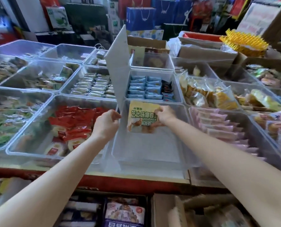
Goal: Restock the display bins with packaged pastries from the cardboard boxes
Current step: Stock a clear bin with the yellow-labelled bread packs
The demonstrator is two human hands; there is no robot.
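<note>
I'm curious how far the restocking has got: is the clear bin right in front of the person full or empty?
Nearly empty. The clear bin shows its bare floor; only the yellow packet pinched by the right hand is in it.

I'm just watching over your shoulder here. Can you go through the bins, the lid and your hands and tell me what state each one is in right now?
Front centre bin: open, bare but for one yellow label card.
Clear lid: raised on edge.
Left hand: grips the lid's lower edge.
Right hand: pinches the card.
Red-packet bin: partly filled.
Blue-packet bin: nearly full.
Pink-packet bin: well filled.
</note>
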